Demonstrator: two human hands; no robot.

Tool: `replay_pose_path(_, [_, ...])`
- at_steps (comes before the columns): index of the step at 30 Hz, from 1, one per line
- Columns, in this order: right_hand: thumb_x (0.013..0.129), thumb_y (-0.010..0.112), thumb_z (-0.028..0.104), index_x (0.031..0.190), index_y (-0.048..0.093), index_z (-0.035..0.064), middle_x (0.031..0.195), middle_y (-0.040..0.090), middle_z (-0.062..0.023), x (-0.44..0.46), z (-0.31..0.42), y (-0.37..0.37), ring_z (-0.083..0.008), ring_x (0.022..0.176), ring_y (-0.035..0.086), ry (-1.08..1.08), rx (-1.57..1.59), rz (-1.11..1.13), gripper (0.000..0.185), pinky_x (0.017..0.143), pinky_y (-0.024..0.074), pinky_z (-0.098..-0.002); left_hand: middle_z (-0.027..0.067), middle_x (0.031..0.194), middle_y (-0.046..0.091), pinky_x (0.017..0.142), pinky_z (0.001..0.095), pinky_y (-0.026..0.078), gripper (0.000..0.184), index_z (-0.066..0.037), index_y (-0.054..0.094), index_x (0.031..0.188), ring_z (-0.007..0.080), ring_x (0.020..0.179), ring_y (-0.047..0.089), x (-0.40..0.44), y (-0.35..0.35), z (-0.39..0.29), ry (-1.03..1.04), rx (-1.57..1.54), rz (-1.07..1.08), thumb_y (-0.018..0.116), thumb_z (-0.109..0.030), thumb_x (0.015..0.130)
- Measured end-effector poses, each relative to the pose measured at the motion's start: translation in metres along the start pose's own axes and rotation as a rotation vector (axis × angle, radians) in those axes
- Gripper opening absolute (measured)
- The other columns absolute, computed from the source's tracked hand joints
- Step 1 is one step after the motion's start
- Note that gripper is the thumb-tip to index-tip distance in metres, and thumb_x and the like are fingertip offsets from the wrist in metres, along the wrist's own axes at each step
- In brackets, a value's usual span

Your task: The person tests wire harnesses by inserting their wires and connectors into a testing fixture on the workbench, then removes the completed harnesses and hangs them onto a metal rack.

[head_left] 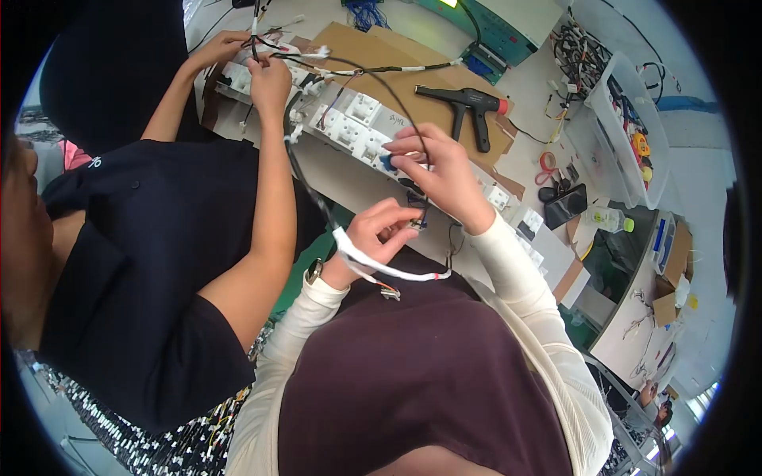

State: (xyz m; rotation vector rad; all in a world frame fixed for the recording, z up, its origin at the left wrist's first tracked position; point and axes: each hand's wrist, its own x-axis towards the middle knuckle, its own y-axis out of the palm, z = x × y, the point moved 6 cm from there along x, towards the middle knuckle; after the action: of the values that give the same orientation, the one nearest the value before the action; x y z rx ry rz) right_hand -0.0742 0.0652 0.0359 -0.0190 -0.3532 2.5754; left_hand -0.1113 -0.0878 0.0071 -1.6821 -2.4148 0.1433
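Note:
My left hand (377, 238) is closed around a small dark connector (417, 222) on the cable, in front of my torso. Above it to the right, my right hand (436, 170) has its fingers bent by a dark blue piece (388, 162) over the row of white fixtures (363, 143); the thumb and fingertips close on that piece. A black cable passes beside my right hand. From the left, a white-wrapped cable section (373, 262) curves below my left hand, with a small connector (390, 293) hanging near my dark top.
At the left a co-worker in dark clothing handles cables with both hands (270, 79). Beyond the fixtures lie a black tool with a red end (468, 107), red scissors (547, 168), a plastic bottle (609, 220) and a clear bin (611, 135). A green machine (492, 32) stands behind.

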Motion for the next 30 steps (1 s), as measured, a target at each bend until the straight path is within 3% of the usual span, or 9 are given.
replay_pose_path(1, [0.084, 0.072, 0.008, 0.104, 0.075, 0.0011, 0.093, 0.068, -0.0098, 0.007, -0.011, 0.005, -0.0145, 0.072, 0.066, 0.065, 0.019, -0.001, 0.021, 0.065, 0.0522, -0.0291, 0.0063, 0.085, 0.057, 0.057, 0.0222, 0.050, 0.023, 0.002, 0.067, 0.107, 0.0104, 0.068, 0.059, 0.002, -0.003, 0.002, -0.028, 0.023, -0.021, 0.073, 0.000, 0.085])
replay_pose_path(6, [0.079, 0.075, 0.011, 0.093, 0.076, -0.0002, 0.074, 0.072, -0.0107, 0.031, -0.020, 0.022, -0.0148, 0.065, 0.066, 0.243, -0.094, 0.148, 0.018, 0.064, 0.0518, -0.0288, 0.0084, 0.089, 0.059, 0.061, 0.0272, 0.052, 0.020, -0.001, 0.068, 0.099, 0.0179, 0.075, 0.064, 0.004, -0.025, 0.012, -0.028, 0.135, -0.267, 0.077, -0.005, 0.082])
replay_pose_path(8, [0.081, 0.075, 0.007, 0.094, 0.076, -0.0023, 0.082, 0.075, -0.0084, 0.033, -0.019, 0.028, -0.0101, 0.075, 0.069, 0.379, -0.208, 0.295, 0.016, 0.070, 0.0533, -0.0249, 0.0059, 0.091, 0.059, 0.070, 0.0340, 0.051, 0.021, -0.009, 0.071, 0.097, 0.0244, 0.085, 0.061, 0.010, -0.037, -0.007, 0.223, 0.776, -0.360, 0.079, -0.010, 0.077])
replay_pose_path(9, [0.081, 0.075, 0.007, 0.091, 0.075, -0.0025, 0.082, 0.075, -0.0084, 0.034, -0.025, 0.030, -0.0106, 0.076, 0.070, 0.340, -0.169, 0.245, 0.013, 0.068, 0.0537, -0.0254, 0.0046, 0.094, 0.058, 0.075, 0.0378, 0.048, 0.022, -0.011, 0.071, 0.096, 0.0272, 0.096, 0.058, 0.008, -0.043, 0.001, 0.107, 0.790, -0.386, 0.080, -0.010, 0.076])
replay_pose_path(10, [0.081, 0.075, 0.007, 0.091, 0.075, -0.0025, 0.082, 0.075, -0.0084, 0.035, -0.027, 0.032, -0.0106, 0.076, 0.070, 0.347, -0.174, 0.253, 0.013, 0.068, 0.0537, -0.0254, 0.0057, 0.092, 0.057, 0.070, 0.0375, 0.049, 0.021, -0.010, 0.072, 0.097, 0.0264, 0.086, 0.059, 0.009, -0.051, 0.005, 0.084, 0.806, -0.471, 0.078, -0.008, 0.078])
replay_pose_path(12, [0.082, 0.075, 0.007, 0.093, 0.074, -0.0028, 0.085, 0.075, -0.0082, 0.042, -0.011, 0.027, -0.0106, 0.077, 0.070, 0.063, -0.192, 0.038, 0.016, 0.067, 0.0543, -0.0260, 0.0067, 0.092, 0.057, 0.067, 0.0368, 0.050, 0.020, -0.009, 0.072, 0.099, 0.0264, 0.080, 0.060, 0.013, -0.060, 0.010, 0.061, 0.727, -0.581, 0.076, -0.005, 0.080])
replay_pose_path(16, [0.083, 0.073, 0.009, 0.105, 0.072, -0.0003, 0.091, 0.074, -0.0103, 0.055, 0.002, 0.031, -0.0164, 0.074, 0.071, -0.058, -0.374, -0.131, 0.023, 0.069, 0.0556, -0.0281, 0.0089, 0.091, 0.059, 0.065, 0.0353, 0.051, 0.019, -0.006, 0.072, 0.099, 0.0263, 0.076, 0.062, 0.030, -0.069, 0.027, 0.171, 0.721, -0.716, 0.077, -0.002, 0.081])
replay_pose_path(20, [0.082, 0.073, 0.007, 0.100, 0.072, 0.0016, 0.085, 0.070, -0.0126, 0.064, -0.004, 0.037, -0.0240, 0.071, 0.069, -0.235, -0.480, -0.184, 0.019, 0.065, 0.0536, -0.0320, 0.0096, 0.090, 0.063, 0.067, 0.0339, 0.053, 0.017, -0.004, 0.070, 0.097, 0.0265, 0.078, 0.065, 0.039, -0.075, 0.039, 0.162, 0.613, -0.770, 0.075, 0.000, 0.082])
replay_pose_path(30, [0.078, 0.075, 0.008, 0.091, 0.073, 0.0018, 0.081, 0.066, -0.0121, 0.070, -0.026, 0.044, -0.0261, 0.069, 0.066, -0.161, -0.360, -0.155, 0.015, 0.064, 0.0520, -0.0346, 0.0106, 0.099, 0.060, 0.069, 0.0330, 0.053, 0.018, -0.004, 0.069, 0.094, 0.0233, 0.080, 0.064, 0.032, -0.073, 0.050, 0.093, 0.596, -0.796, 0.078, 0.002, 0.080])
